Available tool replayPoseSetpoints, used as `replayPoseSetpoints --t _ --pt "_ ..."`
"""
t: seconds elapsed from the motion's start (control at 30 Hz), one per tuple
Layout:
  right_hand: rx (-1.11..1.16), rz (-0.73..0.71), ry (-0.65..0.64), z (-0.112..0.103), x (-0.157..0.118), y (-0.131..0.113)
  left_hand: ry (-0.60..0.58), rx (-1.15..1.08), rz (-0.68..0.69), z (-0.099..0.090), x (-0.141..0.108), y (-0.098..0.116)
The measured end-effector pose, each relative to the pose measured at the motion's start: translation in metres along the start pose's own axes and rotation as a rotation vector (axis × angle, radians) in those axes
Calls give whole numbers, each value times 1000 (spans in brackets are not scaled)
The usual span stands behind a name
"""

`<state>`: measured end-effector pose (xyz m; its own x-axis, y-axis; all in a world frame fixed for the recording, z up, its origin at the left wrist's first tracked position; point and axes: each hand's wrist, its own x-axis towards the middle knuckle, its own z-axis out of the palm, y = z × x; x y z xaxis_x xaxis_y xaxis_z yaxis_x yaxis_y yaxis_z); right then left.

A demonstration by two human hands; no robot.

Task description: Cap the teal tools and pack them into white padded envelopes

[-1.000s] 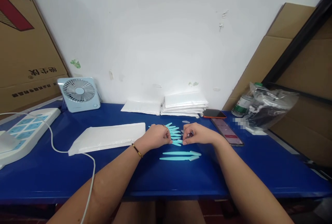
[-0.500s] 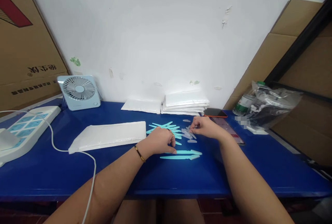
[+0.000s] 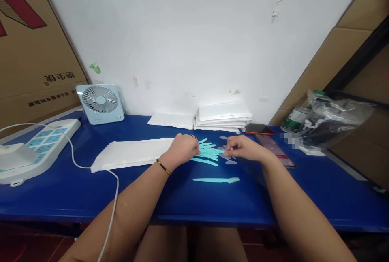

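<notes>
My left hand [image 3: 184, 148] is closed around the handle end of a turquoise eyebrow razor, over the left side of a fanned pile of turquoise razors [image 3: 208, 158]. The held razor's far end reaches the fingertips of my right hand [image 3: 240, 148]. Those fingers are pinched together, apparently on a small clear blade cap, mostly hidden by them. Loose translucent caps [image 3: 231, 162] lie beneath and around my right hand. Nearer to me, a single razor [image 3: 216, 180] rests flat with its pale blade end to the right.
A white padded mailer [image 3: 133, 153] lies left of the pile, with stacked mailers [image 3: 223, 113] against the wall. Phones [image 3: 259, 128] lie at right, near a bagged item [image 3: 330, 126]. A fan [image 3: 101, 104], power strip [image 3: 45, 148] and white cable [image 3: 116, 189] occupy the left.
One of the two razors lying in front is gone from there. My left hand has moved up and slightly left to the pile. My right hand stays by the caps, and the view has shifted slightly.
</notes>
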<state>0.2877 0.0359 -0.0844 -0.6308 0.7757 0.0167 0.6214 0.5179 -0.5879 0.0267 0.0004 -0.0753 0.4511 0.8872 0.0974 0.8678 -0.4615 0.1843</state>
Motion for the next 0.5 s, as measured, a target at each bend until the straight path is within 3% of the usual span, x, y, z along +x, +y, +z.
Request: replayPoseSetpoints --t 0.13,0.33,0.5 --pt "-83 86 127 -7 -2 9 27 -47 -35 -1 -2 -2" --pt "-68 65 149 -11 -5 7 -101 -129 290 17 -15 38" --pt "93 20 96 -15 -8 -4 -103 -172 244 26 -16 46"
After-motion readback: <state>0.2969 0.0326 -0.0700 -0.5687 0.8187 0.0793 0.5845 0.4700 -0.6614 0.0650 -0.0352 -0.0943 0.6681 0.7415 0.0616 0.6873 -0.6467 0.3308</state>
